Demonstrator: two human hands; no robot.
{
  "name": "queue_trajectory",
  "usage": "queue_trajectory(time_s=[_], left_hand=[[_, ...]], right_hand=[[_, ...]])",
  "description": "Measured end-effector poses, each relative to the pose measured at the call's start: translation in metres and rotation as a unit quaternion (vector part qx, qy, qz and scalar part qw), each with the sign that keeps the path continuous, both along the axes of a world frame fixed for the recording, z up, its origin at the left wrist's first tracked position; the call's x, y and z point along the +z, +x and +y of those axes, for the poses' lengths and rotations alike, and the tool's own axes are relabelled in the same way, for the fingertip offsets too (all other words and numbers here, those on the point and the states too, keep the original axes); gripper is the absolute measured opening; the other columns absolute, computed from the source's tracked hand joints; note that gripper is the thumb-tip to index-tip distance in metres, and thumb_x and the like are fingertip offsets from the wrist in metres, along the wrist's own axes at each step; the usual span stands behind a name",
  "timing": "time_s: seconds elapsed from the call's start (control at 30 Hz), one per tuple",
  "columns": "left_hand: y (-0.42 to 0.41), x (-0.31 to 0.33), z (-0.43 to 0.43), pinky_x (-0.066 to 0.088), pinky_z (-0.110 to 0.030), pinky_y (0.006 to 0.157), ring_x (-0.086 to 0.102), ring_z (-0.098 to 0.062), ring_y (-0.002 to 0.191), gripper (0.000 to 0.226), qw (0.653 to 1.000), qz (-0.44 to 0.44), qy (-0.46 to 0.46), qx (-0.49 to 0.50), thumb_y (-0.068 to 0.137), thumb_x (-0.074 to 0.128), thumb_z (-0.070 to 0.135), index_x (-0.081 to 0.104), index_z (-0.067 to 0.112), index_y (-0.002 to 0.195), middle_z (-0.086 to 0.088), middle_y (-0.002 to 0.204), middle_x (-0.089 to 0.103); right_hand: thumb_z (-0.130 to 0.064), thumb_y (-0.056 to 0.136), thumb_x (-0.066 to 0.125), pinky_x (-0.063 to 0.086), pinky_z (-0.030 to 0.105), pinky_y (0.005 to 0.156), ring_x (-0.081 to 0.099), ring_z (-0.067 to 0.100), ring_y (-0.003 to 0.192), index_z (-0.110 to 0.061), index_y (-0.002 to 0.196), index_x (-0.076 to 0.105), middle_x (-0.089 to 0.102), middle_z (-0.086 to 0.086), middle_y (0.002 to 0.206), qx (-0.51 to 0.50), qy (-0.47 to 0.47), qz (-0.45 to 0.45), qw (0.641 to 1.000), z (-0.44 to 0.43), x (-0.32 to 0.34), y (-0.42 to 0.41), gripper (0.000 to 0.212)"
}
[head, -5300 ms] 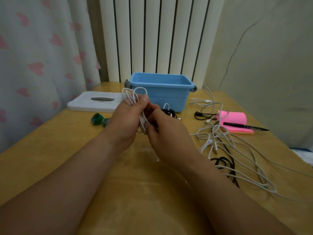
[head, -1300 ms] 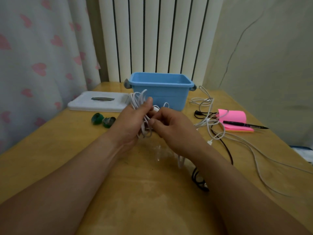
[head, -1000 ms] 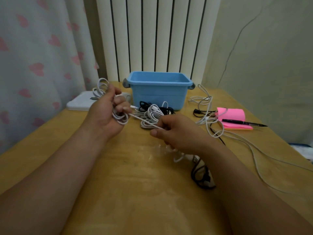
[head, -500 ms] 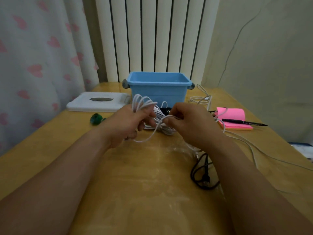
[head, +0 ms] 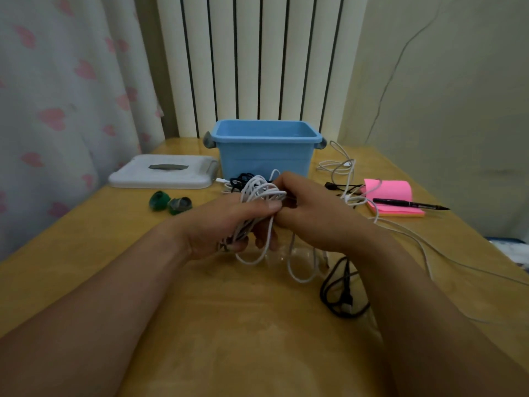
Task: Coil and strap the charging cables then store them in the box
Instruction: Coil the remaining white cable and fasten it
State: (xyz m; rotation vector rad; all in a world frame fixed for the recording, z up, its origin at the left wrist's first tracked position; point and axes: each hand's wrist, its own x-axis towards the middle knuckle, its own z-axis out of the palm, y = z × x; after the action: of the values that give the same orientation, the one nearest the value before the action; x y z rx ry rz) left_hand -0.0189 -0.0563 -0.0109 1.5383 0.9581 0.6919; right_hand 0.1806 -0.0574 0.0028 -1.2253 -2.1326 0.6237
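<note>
a white cable coil (head: pixel 259 196) is gripped upright by the left hand (head: pixel 226 224), loops pointing up; its top is pinched by the right hand (head: pixel 309 213).

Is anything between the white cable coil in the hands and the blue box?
Nothing visible blocks the way. The blue box is open on top; its white lid lies to its left. Only a black cable bundle lies low between the white cable coil and the box.
</note>
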Motion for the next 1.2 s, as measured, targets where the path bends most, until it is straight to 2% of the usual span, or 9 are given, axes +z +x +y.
queue_trajectory(time_s=[0.13,0.27,0.43,0.57,0.7,0.83,0.93,1.0,1.2], left_hand=[[-0.003,-0.001,0.002,0.038,-0.028,0.054,0.065,-0.035,0.099,0.027,0.999,-0.013,0.014,-0.043,0.105,0.063,0.026,0.06,0.013,0.129,-0.021,0.106,0.078],[-0.004,-0.004,0.002,0.046,-0.026,0.056,0.066,-0.02,0.082,0.009,0.997,-0.001,0.028,-0.071,0.098,0.07,0.023,0.073,0.024,0.107,-0.01,0.087,0.071],[-0.002,-0.007,0.005,0.06,-0.046,0.085,0.062,-0.023,0.071,0.022,0.992,-0.123,0.017,0.014,0.109,0.056,0.026,0.067,0.007,0.11,-0.005,0.067,0.048],[-0.004,-0.006,0.008,0.051,-0.031,0.057,0.043,-0.014,0.05,0.026,0.972,-0.206,0.01,0.114,0.113,0.047,0.031,0.061,0.008,0.115,0.0,0.063,0.04],[0.011,-0.012,0.003,0.043,-0.03,0.053,0.036,-0.013,0.049,0.039,0.968,-0.179,0.032,0.171,0.109,0.054,0.048,0.063,0.01,0.105,0.0,0.061,0.035],[0.023,-0.011,-0.004,0.048,-0.034,0.063,0.049,-0.025,0.067,0.064,0.977,-0.147,0.06,0.143,0.095,0.061,0.069,0.069,0.007,0.109,-0.014,0.079,0.051],[0.025,-0.014,-0.003,0.059,-0.056,0.099,0.068,-0.048,0.108,0.06,0.978,-0.16,0.031,0.131,0.088,0.069,0.071,0.075,0.025,0.126,-0.018,0.118,0.075],[0.026,-0.013,-0.002,0.048,-0.065,0.113,0.069,-0.04,0.125,0.053,0.971,-0.192,-0.007,0.144,0.089,0.072,0.063,0.073,0.029,0.129,-0.012,0.126,0.077],[0.028,-0.008,-0.001,0.058,-0.052,0.105,0.079,-0.027,0.107,0.043,0.92,-0.303,-0.05,0.244,0.108,0.056,0.047,0.074,0.01,0.122,-0.013,0.112,0.081]], right_hand=[[-0.018,0.097,0.068,0.059,0.034,0.075,0.068,0.009,0.085,-0.027,0.106,0.063,0.072,-0.008,0.095,0.001,-0.002,0.023,1.0,0.002,0.002,0.002,0.013],[-0.008,0.098,0.068,0.056,0.021,0.067,0.067,0.009,0.078,-0.022,0.108,0.068,0.071,-0.003,0.094,-0.029,0.017,0.097,0.995,0.005,0.0,0.005,0.017],[-0.017,0.099,0.07,0.06,0.022,0.077,0.071,0.005,0.088,-0.022,0.121,0.064,0.07,-0.005,0.101,-0.109,0.055,0.175,0.977,0.011,-0.003,0.008,0.023],[-0.027,0.105,0.065,0.06,0.032,0.067,0.074,0.016,0.068,-0.011,0.103,0.07,0.076,0.004,0.082,-0.093,-0.055,0.236,0.966,0.011,-0.004,0.006,0.017],[-0.034,0.112,0.046,0.04,0.021,0.055,0.05,0.002,0.058,-0.015,0.085,0.06,0.059,-0.006,0.07,-0.099,0.028,0.141,0.985,0.002,-0.01,-0.017,0.036],[-0.035,0.113,0.035,0.046,0.033,0.061,0.057,0.009,0.071,-0.017,0.099,0.057,0.063,-0.005,0.083,-0.097,0.055,0.073,0.991,-0.008,-0.007,-0.027,0.031],[-0.038,0.114,0.035,0.049,0.031,0.061,0.063,0.008,0.073,-0.025,0.112,0.054,0.066,-0.009,0.087,-0.083,0.121,-0.034,0.989,-0.012,-0.011,-0.03,0.023],[-0.035,0.112,0.04,0.058,0.041,0.069,0.069,0.018,0.081,-0.026,0.125,0.052,0.071,-0.004,0.097,-0.086,0.149,-0.091,0.981,-0.011,-0.016,-0.034,0.021],[-0.029,0.11,0.042,0.056,0.043,0.083,0.069,0.023,0.109,-0.026,0.164,0.015,0.066,0.003,0.134,-0.053,0.115,-0.105,0.986,-0.016,-0.019,-0.043,0.06]])
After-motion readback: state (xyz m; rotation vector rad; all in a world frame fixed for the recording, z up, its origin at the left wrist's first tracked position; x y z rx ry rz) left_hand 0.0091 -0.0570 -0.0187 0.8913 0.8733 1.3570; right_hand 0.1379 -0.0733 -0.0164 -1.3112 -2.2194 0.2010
